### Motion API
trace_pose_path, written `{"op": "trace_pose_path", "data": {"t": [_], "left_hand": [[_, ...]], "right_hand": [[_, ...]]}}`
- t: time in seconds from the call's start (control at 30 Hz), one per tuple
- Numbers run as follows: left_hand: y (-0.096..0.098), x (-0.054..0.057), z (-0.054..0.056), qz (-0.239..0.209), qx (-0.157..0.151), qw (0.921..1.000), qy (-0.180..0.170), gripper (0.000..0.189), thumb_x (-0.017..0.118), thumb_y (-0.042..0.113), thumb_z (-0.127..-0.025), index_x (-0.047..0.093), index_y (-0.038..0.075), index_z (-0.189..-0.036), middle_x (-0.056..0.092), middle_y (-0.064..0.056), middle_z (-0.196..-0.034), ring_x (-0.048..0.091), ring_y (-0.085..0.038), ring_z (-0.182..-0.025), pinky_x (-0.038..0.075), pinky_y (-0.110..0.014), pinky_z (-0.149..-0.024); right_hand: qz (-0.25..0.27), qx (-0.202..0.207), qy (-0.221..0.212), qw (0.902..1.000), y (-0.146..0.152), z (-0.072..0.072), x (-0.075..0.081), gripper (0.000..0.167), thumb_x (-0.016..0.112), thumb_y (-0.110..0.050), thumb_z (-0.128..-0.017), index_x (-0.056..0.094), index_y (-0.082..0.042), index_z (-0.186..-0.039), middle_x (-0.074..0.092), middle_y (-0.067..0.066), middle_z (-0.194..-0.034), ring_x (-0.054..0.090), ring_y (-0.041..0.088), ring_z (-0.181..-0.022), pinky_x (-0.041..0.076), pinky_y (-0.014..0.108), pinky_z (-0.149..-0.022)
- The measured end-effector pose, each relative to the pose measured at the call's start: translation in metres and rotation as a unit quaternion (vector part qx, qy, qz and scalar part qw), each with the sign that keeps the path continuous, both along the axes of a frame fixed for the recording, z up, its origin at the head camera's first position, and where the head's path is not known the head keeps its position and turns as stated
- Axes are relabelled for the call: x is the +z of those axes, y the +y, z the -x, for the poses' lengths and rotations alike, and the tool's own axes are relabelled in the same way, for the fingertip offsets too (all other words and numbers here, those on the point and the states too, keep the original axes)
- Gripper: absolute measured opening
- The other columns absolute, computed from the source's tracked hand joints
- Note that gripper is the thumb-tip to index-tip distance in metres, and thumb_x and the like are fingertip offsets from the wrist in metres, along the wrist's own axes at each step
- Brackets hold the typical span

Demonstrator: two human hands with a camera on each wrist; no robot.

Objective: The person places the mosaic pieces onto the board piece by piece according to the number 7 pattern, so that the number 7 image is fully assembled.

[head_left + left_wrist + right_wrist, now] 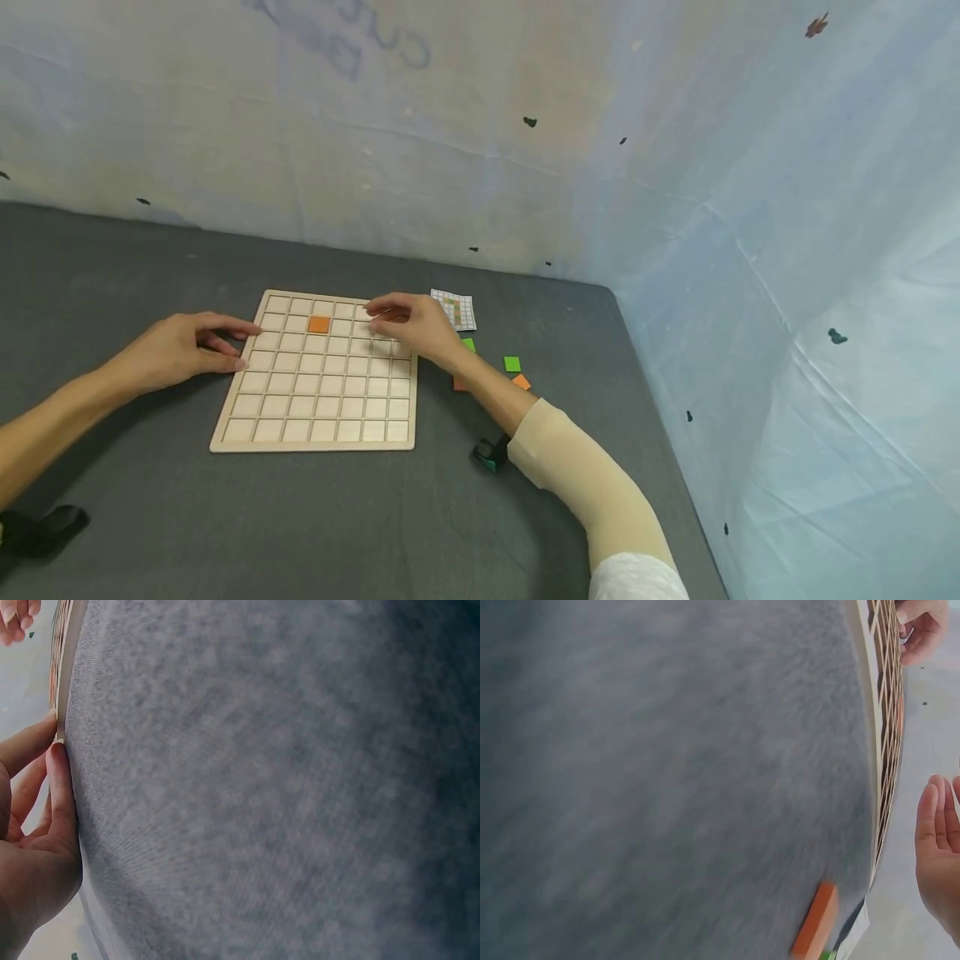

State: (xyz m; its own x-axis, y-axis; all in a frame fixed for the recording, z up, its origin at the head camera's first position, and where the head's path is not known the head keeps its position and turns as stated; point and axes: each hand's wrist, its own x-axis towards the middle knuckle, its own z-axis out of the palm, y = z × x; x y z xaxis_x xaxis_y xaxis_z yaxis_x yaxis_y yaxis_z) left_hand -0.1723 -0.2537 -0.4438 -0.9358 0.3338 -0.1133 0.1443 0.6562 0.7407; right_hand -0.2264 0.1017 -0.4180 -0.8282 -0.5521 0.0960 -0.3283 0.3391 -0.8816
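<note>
A pale wooden grid board (pixel 300 446) lies flat on the grey table, with one orange square tile (pixel 318 324) in its second row from the far edge. At the board's left edge, my left hand (pixel 183 350) touches the rim with thumb and fingertips, which stand a little apart. Over the far right cells hovers my right hand (pixel 422 327), fingers loosely bent and the thumb apart from them, nothing showing between. In the right wrist view the right hand (pixel 939 855) shows extended fingers above the board's level.
Right of the board are a small printed grid card (pixel 463 313), a green tile (pixel 512 364), an orange tile (pixel 521 382) and others partly behind my right forearm. A black strap-like item (pixel 489 454) shows beside that forearm. A light sheet (pixel 420 167) hangs behind the table.
</note>
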Motion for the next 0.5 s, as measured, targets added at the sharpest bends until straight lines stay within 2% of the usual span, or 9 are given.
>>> {"op": "trace_pose_path", "data": {"t": [0.23,0.43,0.5], "left_hand": [[0.0,-0.001,0.0,0.003,0.003,0.9999,0.017,0.057,0.081,0.032,-0.085,0.062,0.012,-0.134,0.068,-0.004,-0.101,0.062,-0.003,-0.084,0.047,-0.022,-0.07],[0.002,0.0,0.002,0.004,0.004,0.9998,0.02,0.058,0.082,0.035,-0.083,0.063,0.012,-0.133,0.068,-0.004,-0.102,0.061,-0.002,-0.084,0.046,-0.021,-0.07],[0.002,0.0,0.003,0.005,0.002,0.9998,0.018,0.058,0.082,0.035,-0.084,0.063,0.012,-0.134,0.067,-0.005,-0.103,0.061,-0.002,-0.085,0.046,-0.022,-0.07]], "right_hand": [[0.015,0.006,0.003,0.9999,0.026,-0.005,0.002,0.031,0.07,-0.01,-0.094,0.067,0.002,-0.122,0.068,0.017,-0.118,0.067,0.023,-0.103,0.053,0.028,-0.086],[-0.002,-0.027,0.012,0.9996,0.05,-0.013,0.007,0.029,0.071,-0.015,-0.094,0.07,-0.006,-0.121,0.069,0.009,-0.117,0.066,0.02,-0.103,0.053,0.029,-0.086],[-0.008,-0.039,0.014,0.9991,0.058,-0.015,0.008,0.029,0.072,-0.015,-0.094,0.07,-0.006,-0.121,0.069,0.01,-0.116,0.066,0.019,-0.102,0.053,0.029,-0.085]]}}
